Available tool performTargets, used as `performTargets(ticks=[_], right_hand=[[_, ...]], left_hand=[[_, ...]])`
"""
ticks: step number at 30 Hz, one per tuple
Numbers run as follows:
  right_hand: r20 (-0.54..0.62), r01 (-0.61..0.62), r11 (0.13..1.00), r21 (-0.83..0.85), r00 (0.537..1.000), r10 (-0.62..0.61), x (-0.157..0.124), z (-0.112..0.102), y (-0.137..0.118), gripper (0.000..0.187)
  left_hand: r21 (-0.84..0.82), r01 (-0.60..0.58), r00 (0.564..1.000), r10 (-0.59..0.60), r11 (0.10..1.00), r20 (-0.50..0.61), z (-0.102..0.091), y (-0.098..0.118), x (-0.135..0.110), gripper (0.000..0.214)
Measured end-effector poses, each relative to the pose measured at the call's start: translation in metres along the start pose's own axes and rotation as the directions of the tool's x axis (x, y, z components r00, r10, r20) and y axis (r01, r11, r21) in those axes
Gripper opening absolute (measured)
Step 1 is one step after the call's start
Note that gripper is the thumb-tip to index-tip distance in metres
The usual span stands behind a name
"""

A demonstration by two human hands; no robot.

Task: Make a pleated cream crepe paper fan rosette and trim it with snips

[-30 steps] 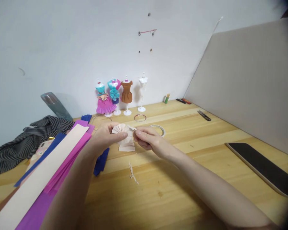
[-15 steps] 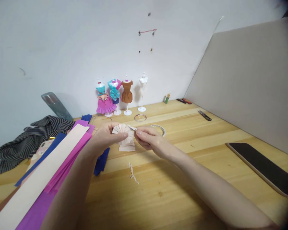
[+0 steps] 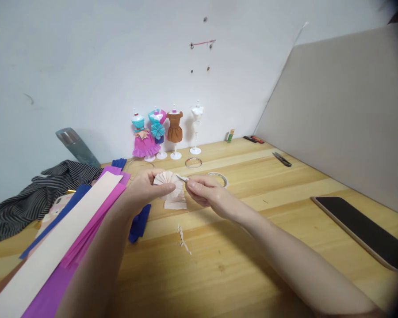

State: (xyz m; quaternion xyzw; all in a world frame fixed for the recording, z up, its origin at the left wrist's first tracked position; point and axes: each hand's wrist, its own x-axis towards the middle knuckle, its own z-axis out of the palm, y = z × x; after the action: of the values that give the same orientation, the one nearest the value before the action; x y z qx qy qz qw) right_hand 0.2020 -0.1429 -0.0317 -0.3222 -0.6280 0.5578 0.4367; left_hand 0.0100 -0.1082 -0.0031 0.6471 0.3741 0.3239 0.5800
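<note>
My left hand [image 3: 145,190] pinches a pleated beige paper fan [image 3: 171,190], held above the wooden table [image 3: 252,229]. Close on the fan's right, my right hand [image 3: 202,191] is closed on a small thin tool [image 3: 182,178] whose tip touches the fan's upper right edge. Below the hands a small paper scrap [image 3: 183,240] lies on the table.
Long paper strips, cream [image 3: 53,247], magenta [image 3: 86,238] and blue [image 3: 139,221], lie at the left. Several doll mannequins in paper dresses [image 3: 166,132] stand by the wall. Tape rings [image 3: 219,177], scissors [image 3: 281,159], a tablet [image 3: 361,229] and striped cloth [image 3: 43,190] are around.
</note>
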Motion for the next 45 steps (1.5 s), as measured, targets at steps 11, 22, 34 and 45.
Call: performTargets(ticks=[11, 22, 34, 45], right_hand=[[-0.007, -0.003, 1.0, 0.021, 1.0, 0.003, 0.0007, 0.0004, -0.002, 0.042], [0.014, -0.087, 0.995, 0.056, 0.996, 0.086, -0.0018, -0.0002, -0.0032, 0.036], [-0.006, -0.077, 0.997, 0.004, 0.997, 0.077, -0.0023, 0.0019, -0.005, 0.041], [0.007, -0.037, 0.999, 0.001, 0.999, 0.037, -0.0023, 0.001, -0.004, 0.043]], left_hand=[[-0.004, -0.005, 1.0, 0.005, 1.0, -0.015, -0.0015, -0.0006, 0.0022, 0.024], [0.013, -0.007, 0.999, 0.008, 1.0, -0.047, -0.0013, 0.0013, -0.0004, 0.024], [0.137, 0.018, 1.0, -0.018, 0.99, -0.002, 0.0021, -0.0019, -0.0014, 0.021], [0.131, 0.021, 1.0, -0.02, 0.991, -0.004, 0.0038, 0.0005, -0.0019, 0.02]])
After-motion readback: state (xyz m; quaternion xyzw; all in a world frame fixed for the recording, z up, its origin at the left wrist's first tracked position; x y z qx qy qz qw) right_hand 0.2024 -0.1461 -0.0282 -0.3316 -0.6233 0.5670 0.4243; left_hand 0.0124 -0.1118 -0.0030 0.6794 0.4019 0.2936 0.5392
